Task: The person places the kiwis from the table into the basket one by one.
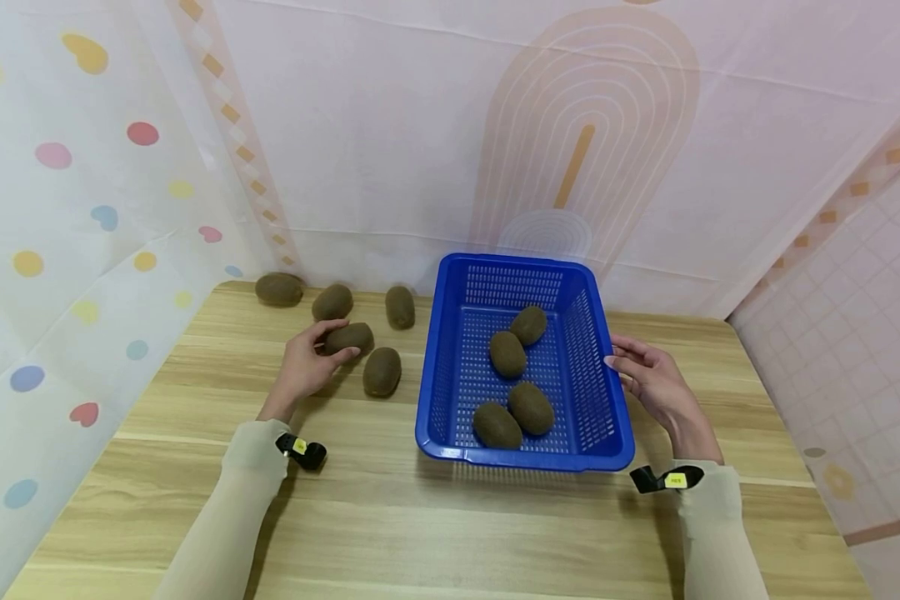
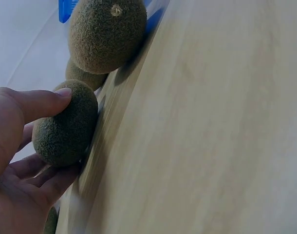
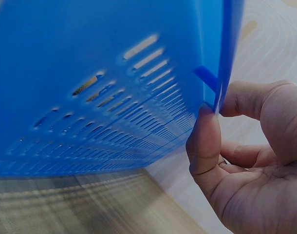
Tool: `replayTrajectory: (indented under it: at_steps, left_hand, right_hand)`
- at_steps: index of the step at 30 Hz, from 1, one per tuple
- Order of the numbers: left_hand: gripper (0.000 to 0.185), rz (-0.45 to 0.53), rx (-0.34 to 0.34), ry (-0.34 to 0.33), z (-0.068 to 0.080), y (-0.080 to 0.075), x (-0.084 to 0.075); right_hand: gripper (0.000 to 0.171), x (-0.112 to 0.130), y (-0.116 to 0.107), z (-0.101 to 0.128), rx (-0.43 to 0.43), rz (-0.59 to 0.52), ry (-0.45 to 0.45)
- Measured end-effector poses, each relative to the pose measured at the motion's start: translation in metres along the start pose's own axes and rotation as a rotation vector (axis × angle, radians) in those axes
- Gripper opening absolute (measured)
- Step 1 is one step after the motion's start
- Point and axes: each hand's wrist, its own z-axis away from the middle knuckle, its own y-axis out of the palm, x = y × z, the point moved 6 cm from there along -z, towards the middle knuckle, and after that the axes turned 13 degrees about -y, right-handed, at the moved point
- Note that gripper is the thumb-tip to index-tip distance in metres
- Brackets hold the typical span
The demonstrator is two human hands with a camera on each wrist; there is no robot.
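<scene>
My left hand (image 1: 304, 365) has its thumb and fingers around a brown kiwi (image 1: 349, 337) low over the table. In the left wrist view, the thumb presses one side of that kiwi (image 2: 65, 127) while fingers curl beneath it. Another kiwi (image 1: 382, 372) lies just to its right. My right hand (image 1: 658, 382) pinches the right rim of a blue plastic basket (image 1: 525, 460), thumb on one side and index finger on the other in the right wrist view. Inside the basket lie several kiwis, among them one kiwi (image 1: 507, 354) near the middle.
Along the table's back edge are three more kiwis: one kiwi (image 1: 278, 289) at the far left, a second kiwi (image 1: 333, 302), and a third kiwi (image 1: 400, 307) left of the basket. A patterned cloth (image 1: 360, 150) hangs behind the wooden table (image 1: 450, 533) and down both sides.
</scene>
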Motion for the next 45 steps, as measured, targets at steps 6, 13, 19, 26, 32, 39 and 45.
replayTrajectory:
  at_steps: [6, 13, 19, 26, 32, 39, 45]
  left_hand:
    - [0.053, 0.003, -0.019, 0.001, 0.001, 0.0, 0.001]
    - [0.053, 0.042, -0.022, 0.01, 0.002, -0.001, -0.006]
    - [0.053, 0.076, -0.056, 0.043, 0.004, -0.003, -0.016]
    - [0.054, 0.109, -0.058, 0.062, 0.01, -0.004, -0.034]
    - [0.053, 0.13, -0.053, 0.085, 0.016, -0.003, -0.049]
    - [0.051, 0.149, -0.048, 0.14, 0.022, 0.0, -0.07]
    - [0.049, 0.165, -0.041, 0.182, 0.029, 0.003, -0.086]
  right_hand:
    - [0.064, 0.0, 0.0, 0.0, 0.004, 0.01, -0.003]
    - [0.063, 0.0, 0.0, 0.0, 0.005, 0.008, -0.004]
    - [0.063, 0.0, 0.001, 0.0, 0.007, -0.007, -0.006]
    - [0.065, 0.0, 0.001, 0.001, 0.009, -0.007, -0.008]
    - [0.065, 0.0, 0.0, 0.001, 0.007, -0.003, -0.006]
    - [0.065, 0.0, 0.0, 0.001, 0.002, -0.013, -0.006]
    - [0.064, -0.001, 0.0, 0.0, -0.002, -0.02, -0.005]
